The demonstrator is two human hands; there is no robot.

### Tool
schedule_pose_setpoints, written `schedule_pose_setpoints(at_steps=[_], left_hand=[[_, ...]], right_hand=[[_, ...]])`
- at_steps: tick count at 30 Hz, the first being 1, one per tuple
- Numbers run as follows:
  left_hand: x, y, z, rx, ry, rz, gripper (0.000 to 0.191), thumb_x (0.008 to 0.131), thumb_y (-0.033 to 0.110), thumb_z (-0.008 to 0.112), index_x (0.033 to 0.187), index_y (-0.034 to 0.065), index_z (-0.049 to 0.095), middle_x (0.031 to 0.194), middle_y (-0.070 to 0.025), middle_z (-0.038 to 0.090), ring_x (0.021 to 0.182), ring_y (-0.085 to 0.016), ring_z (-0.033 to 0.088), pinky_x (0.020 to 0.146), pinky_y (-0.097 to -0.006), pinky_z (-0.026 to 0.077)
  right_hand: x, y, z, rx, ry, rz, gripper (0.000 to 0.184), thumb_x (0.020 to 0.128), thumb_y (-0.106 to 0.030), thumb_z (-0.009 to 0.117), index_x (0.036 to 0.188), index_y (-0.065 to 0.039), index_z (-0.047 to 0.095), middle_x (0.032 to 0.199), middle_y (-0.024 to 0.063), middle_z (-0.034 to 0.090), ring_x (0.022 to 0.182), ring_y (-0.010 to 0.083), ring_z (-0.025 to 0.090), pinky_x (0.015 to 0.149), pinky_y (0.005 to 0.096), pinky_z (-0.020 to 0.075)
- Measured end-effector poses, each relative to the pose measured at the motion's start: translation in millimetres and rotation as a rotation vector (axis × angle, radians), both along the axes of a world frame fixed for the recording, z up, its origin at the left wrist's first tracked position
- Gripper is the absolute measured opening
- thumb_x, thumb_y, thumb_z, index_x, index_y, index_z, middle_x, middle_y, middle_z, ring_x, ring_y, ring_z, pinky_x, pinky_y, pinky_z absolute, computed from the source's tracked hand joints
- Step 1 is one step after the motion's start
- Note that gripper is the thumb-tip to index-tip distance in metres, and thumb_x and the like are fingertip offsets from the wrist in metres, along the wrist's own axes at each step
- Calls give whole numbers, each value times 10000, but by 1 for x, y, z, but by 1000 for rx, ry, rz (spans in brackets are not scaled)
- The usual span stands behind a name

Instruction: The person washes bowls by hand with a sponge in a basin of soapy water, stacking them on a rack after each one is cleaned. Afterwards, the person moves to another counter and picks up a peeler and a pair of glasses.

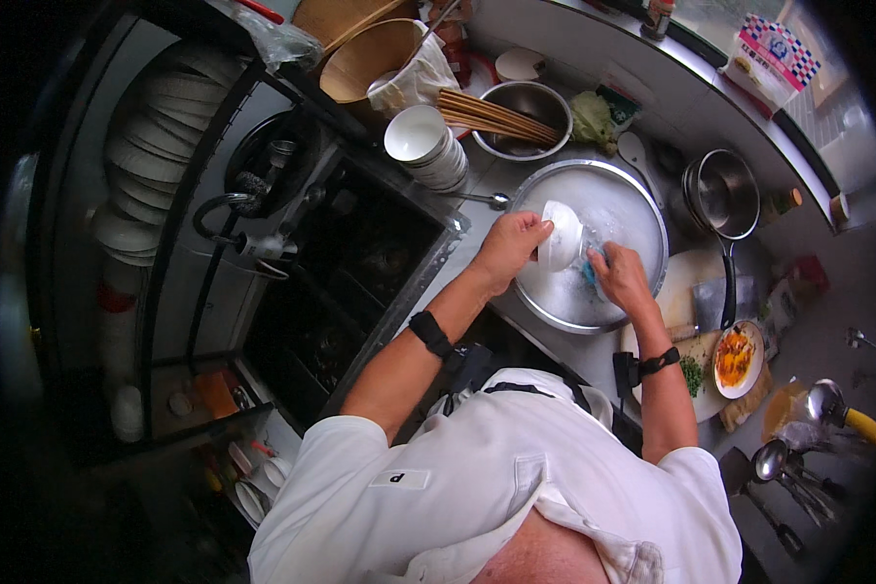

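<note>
My left hand (511, 245) grips a white bowl (563, 237) by its rim, tilted on its side over a wide metal basin (663, 244). My right hand (619, 276) holds a blue scrubbing pad or cloth (590, 270) just right of the bowl; the fingers partly hide it. Cloudy, foamy water (613, 191) fills the basin, and whatever lies under the surface cannot be seen. Beyond my left hand, a stack of white bowls (420, 139) stands on the counter.
A steel bowl (496, 150) with wooden chopsticks (496, 117) across it sits behind the basin. To the right are saucepans (728, 193), a cleaver (723, 299) on a cutting board (682, 274), and a plate of orange-yellow food (737, 361). A dark stove (343, 270) lies left.
</note>
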State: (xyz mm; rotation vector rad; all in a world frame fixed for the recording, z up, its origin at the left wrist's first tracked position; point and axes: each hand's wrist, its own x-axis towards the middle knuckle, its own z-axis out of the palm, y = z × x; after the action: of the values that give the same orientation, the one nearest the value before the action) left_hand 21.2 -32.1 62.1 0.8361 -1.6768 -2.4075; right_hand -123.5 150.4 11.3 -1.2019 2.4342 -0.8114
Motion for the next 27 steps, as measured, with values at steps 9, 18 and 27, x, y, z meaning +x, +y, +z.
schedule_pose_setpoints(at_steps=[9,18,27], left_hand=[[5,-80,71,-1059,39,196,188,970,187,606,927,6,631,749,-52,623,696,-137,575,653,-314,476],[23,-161,55,-1659,-30,280,96,925,90,585,871,17,552,829,-220,629,813,-435,619,689,-487,489],[32,-178,20,-1898,-146,212,117,900,116,604,800,62,577,751,-146,644,760,-358,644,706,-464,496]], right_hand=[[-27,5,-33,-48,360,-191,274,842,-146,637,1041,29,572,882,248,649,885,447,640,799,522,511],[-39,-12,-52,377,6,-135,235,830,-58,540,1036,26,616,1043,282,666,982,449,643,869,522,514],[-32,-10,-36,217,298,-189,312,850,-19,489,1153,7,561,1102,275,615,998,445,628,827,519,522]])
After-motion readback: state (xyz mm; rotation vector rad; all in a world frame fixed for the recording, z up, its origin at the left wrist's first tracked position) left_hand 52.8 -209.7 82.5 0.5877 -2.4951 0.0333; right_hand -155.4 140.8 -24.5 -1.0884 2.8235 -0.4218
